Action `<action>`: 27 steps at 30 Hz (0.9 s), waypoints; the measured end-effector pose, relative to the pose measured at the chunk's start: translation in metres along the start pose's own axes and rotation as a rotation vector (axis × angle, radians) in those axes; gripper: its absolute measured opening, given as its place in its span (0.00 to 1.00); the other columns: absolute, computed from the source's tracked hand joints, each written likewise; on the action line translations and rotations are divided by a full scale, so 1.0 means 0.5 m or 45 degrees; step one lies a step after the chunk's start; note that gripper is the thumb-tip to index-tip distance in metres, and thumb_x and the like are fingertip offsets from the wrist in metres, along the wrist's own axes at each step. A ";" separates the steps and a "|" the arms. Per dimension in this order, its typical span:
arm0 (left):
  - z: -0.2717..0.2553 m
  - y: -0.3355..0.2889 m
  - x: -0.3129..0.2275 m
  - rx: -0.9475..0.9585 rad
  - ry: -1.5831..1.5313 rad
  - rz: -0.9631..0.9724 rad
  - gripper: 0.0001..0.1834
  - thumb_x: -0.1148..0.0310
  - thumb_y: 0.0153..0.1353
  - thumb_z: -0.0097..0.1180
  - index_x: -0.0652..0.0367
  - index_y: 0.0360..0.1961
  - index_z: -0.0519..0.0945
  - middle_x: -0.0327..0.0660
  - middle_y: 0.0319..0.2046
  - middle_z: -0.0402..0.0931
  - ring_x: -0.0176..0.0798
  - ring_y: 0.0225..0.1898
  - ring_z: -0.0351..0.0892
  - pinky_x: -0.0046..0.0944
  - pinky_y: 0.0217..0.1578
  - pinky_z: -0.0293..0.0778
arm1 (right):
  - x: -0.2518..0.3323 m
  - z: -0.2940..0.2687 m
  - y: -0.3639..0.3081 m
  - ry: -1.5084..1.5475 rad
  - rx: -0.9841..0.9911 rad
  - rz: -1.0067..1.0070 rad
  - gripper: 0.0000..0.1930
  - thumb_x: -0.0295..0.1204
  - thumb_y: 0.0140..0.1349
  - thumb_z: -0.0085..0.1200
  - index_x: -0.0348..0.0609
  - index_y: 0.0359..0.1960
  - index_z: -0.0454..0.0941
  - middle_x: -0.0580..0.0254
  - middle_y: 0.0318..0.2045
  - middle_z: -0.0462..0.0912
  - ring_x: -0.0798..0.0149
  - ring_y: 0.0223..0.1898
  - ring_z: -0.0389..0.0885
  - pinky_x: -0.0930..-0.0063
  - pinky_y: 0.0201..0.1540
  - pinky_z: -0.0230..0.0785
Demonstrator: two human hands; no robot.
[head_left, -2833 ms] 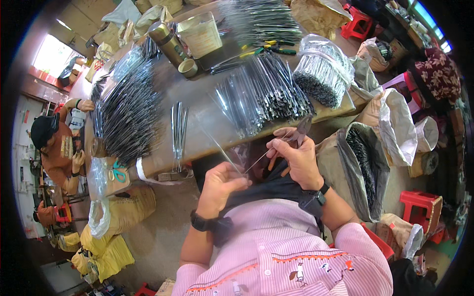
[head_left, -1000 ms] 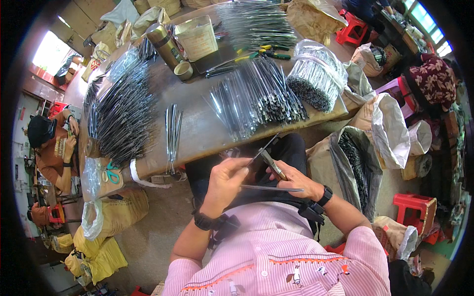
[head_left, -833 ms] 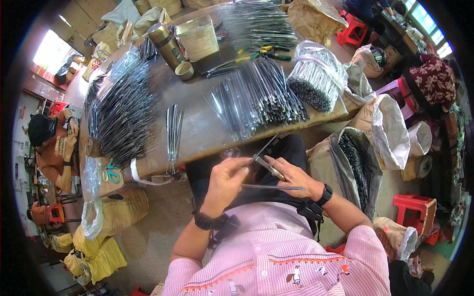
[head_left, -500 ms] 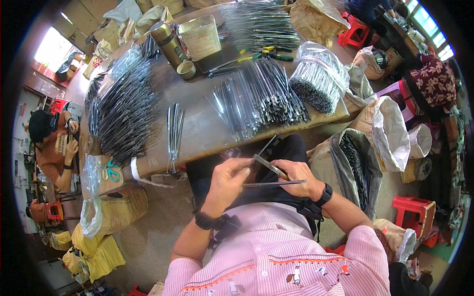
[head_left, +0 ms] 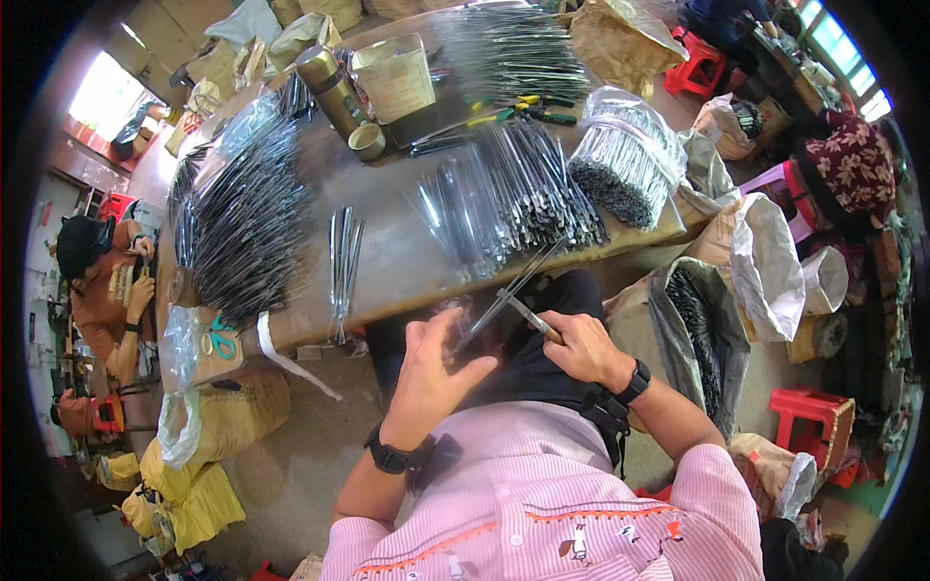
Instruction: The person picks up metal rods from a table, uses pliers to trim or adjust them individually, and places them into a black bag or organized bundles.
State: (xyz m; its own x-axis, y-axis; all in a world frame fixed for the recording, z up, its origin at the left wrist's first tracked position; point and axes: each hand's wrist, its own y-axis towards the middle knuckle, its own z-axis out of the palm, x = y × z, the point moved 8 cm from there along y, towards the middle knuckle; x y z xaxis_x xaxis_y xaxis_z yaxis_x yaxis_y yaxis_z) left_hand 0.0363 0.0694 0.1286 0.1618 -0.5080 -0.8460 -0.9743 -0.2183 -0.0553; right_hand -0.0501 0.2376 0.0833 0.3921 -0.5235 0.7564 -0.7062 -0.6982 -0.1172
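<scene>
My right hand (head_left: 588,351) is closed around the brown handle of a slim metal tool (head_left: 528,315). The tool has a short crosswise head, and I cannot make out its exact kind. My left hand (head_left: 433,373) is open over my lap, thumb and fingers spread apart. Between the hands, thin dark metal strips (head_left: 487,321) slant up toward the table edge, crossing near the tool's head. They are partly blurred, and what supports them is unclear. Just beyond lies a fanned row of similar strips (head_left: 542,189), with a small separate bunch (head_left: 344,257) to its left.
A large strip pile (head_left: 242,228) covers the table's left side; a plastic-wrapped bundle (head_left: 620,169) sits at right. Behind are a thermos (head_left: 329,87), a cup (head_left: 366,139), a bin (head_left: 395,77) and pliers (head_left: 547,114). Open sacks (head_left: 712,339) stand at right. A co-worker (head_left: 107,281) sits at left.
My left hand has come away from the tool's head and spread its fingers. The strip lying crosswise below my hands no longer shows there; slanting strips now appear between them.
</scene>
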 end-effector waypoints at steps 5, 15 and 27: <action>-0.028 -0.013 0.000 -0.213 0.396 0.130 0.30 0.70 0.45 0.66 0.61 0.52 0.72 0.44 0.35 0.65 0.39 0.31 0.68 0.35 0.35 0.70 | -0.003 0.026 0.018 -0.019 0.033 0.002 0.14 0.29 0.48 0.45 0.41 0.38 0.74 0.44 0.22 0.76 0.40 0.29 0.75 0.54 0.33 0.66; -0.106 0.024 0.144 -0.475 -0.243 -0.236 0.11 0.79 0.56 0.54 0.72 0.41 0.78 0.42 0.27 0.78 0.29 0.22 0.76 0.28 0.22 0.75 | -0.037 0.064 0.031 0.630 0.372 0.191 0.24 0.27 0.51 0.42 0.35 0.52 0.68 0.52 0.35 0.79 0.57 0.36 0.79 0.68 0.39 0.69; -0.090 0.129 0.184 -0.490 0.339 -0.012 0.20 0.66 0.52 0.61 0.69 0.43 0.76 0.48 0.30 0.75 0.42 0.30 0.78 0.38 0.31 0.75 | -0.075 0.012 -0.012 2.143 0.256 0.210 0.22 0.26 0.49 0.44 0.36 0.49 0.67 0.49 0.35 0.77 0.54 0.38 0.78 0.57 0.44 0.72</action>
State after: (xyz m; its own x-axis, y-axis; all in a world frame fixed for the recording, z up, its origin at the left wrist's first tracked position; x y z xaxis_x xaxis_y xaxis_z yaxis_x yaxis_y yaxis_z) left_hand -0.0049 -0.0291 0.0709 0.2542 -0.6894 -0.6783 -0.8518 -0.4918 0.1807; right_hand -0.0571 0.2586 0.0520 -0.7763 0.3740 0.5074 -0.5409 -0.8086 -0.2316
